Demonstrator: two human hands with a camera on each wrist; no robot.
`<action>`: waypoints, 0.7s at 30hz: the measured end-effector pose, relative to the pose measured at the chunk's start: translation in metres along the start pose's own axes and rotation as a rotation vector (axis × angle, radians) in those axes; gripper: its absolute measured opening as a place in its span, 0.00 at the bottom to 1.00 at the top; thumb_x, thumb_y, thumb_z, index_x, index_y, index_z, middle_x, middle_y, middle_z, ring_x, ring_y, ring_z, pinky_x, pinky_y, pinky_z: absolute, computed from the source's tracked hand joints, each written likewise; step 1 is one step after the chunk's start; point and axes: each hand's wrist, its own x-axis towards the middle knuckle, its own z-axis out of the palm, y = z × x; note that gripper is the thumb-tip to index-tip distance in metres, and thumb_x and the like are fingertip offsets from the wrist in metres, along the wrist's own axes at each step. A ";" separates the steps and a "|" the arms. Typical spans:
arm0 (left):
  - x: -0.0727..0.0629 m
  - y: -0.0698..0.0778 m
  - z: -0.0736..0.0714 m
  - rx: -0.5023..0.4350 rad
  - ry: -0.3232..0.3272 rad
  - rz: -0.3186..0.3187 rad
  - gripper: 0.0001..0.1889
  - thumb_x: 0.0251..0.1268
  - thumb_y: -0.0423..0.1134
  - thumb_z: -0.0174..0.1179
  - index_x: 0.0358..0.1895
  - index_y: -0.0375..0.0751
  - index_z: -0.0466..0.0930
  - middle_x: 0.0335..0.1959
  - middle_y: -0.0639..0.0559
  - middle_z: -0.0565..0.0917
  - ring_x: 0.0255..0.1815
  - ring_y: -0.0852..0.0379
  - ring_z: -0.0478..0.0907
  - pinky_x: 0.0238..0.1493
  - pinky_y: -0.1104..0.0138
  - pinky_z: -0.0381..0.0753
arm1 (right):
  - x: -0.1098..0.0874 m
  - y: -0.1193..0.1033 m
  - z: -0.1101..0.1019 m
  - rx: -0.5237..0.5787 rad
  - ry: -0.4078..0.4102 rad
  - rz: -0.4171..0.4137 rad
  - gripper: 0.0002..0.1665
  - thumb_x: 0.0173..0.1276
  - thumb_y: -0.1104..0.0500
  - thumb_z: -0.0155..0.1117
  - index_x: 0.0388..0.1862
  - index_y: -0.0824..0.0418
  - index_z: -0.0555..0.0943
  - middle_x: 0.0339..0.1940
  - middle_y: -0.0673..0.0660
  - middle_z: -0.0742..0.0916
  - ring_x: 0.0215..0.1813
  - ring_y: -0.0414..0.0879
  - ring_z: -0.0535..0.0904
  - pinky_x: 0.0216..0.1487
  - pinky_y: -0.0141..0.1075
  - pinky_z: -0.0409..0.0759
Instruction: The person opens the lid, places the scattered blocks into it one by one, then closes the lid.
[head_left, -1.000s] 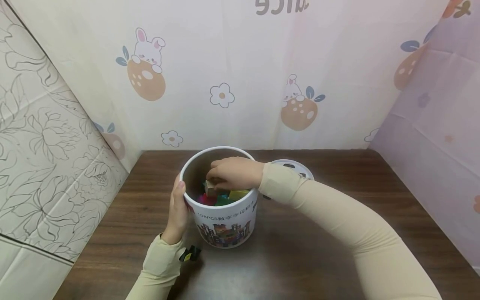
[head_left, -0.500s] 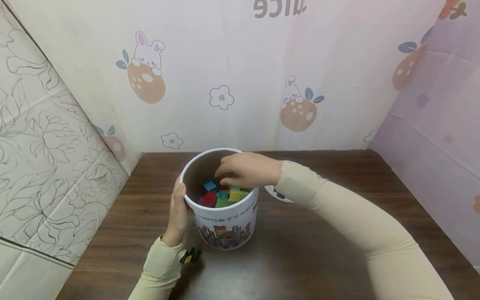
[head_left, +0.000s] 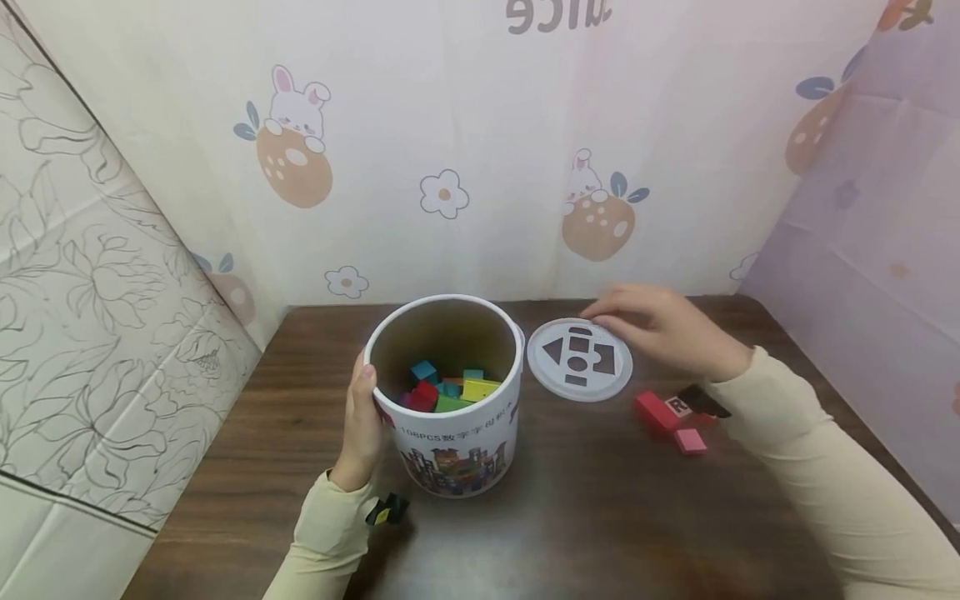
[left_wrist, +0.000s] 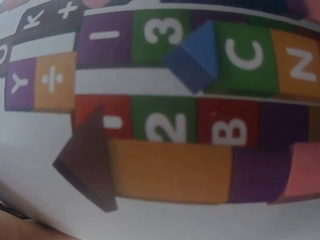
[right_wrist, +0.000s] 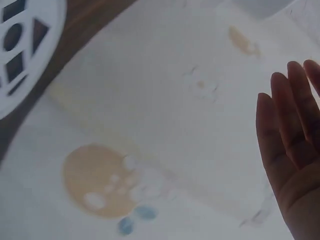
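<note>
My left hand [head_left: 360,425] grips the left side of a white bucket [head_left: 457,475], its thumb at the rim and its fingers partly hidden. Inside the bucket lie colored toy blocks, among them a red block [head_left: 422,397], a yellow block [head_left: 480,389] and a blue block [head_left: 423,372]. Letter and number blocks printed on the bucket wall [left_wrist: 165,170] fill the left wrist view. My right hand [head_left: 667,329] is raised beside the bucket's lid [head_left: 558,382], with nothing in it. The right wrist view shows its fingers [right_wrist: 270,130] extended.
The lid, with cut-out shapes, lies on the brown table [head_left: 562,525] right of the bucket. Below my right hand are a red block [head_left: 656,412], a block marked R [head_left: 678,407] and a pink block [head_left: 691,441]. A patterned curtain [head_left: 510,108] hangs behind the table.
My right hand held a wooden block inside the bucket; it has since come out to the right, past the lid, and is empty. The lid and loose blocks now show. My left hand stayed put.
</note>
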 end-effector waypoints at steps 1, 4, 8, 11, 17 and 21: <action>0.000 0.000 0.000 0.000 0.001 0.001 0.30 0.75 0.49 0.33 0.74 0.38 0.56 0.68 0.39 0.63 0.67 0.43 0.59 0.69 0.46 0.56 | -0.007 0.008 -0.002 -0.009 0.024 0.029 0.18 0.60 0.66 0.70 0.48 0.49 0.86 0.40 0.43 0.88 0.43 0.32 0.78 0.48 0.22 0.74; 0.001 0.000 -0.001 0.008 0.005 -0.002 0.30 0.75 0.49 0.32 0.74 0.37 0.56 0.68 0.38 0.64 0.67 0.43 0.59 0.68 0.47 0.57 | -0.030 0.028 -0.004 -0.030 0.057 0.150 0.17 0.62 0.64 0.69 0.47 0.46 0.86 0.40 0.43 0.88 0.43 0.30 0.78 0.49 0.18 0.72; -0.001 -0.001 -0.001 0.020 -0.002 -0.011 0.30 0.74 0.49 0.33 0.74 0.39 0.56 0.69 0.39 0.63 0.67 0.42 0.59 0.68 0.45 0.57 | -0.058 0.045 0.001 -0.057 -0.019 0.331 0.12 0.66 0.56 0.67 0.48 0.45 0.85 0.44 0.46 0.88 0.47 0.35 0.80 0.50 0.29 0.78; -0.002 0.000 -0.002 0.021 -0.013 -0.013 0.30 0.74 0.49 0.34 0.74 0.41 0.55 0.69 0.40 0.63 0.67 0.41 0.58 0.67 0.41 0.57 | -0.074 0.057 0.011 -0.080 -0.127 0.401 0.12 0.67 0.55 0.65 0.49 0.50 0.85 0.46 0.50 0.88 0.49 0.44 0.82 0.51 0.44 0.81; -0.001 0.000 -0.002 0.027 -0.015 -0.003 0.30 0.74 0.50 0.34 0.74 0.42 0.55 0.70 0.40 0.62 0.68 0.41 0.58 0.68 0.41 0.56 | -0.096 0.072 0.037 -0.163 -0.315 0.478 0.15 0.64 0.56 0.68 0.48 0.60 0.85 0.42 0.54 0.87 0.40 0.46 0.81 0.44 0.48 0.83; 0.000 0.000 -0.002 0.019 -0.018 0.004 0.30 0.74 0.50 0.34 0.74 0.41 0.54 0.70 0.40 0.62 0.68 0.41 0.57 0.68 0.40 0.56 | -0.108 0.077 0.052 -0.242 -0.345 0.496 0.20 0.61 0.53 0.70 0.49 0.62 0.84 0.39 0.55 0.85 0.37 0.46 0.80 0.41 0.49 0.83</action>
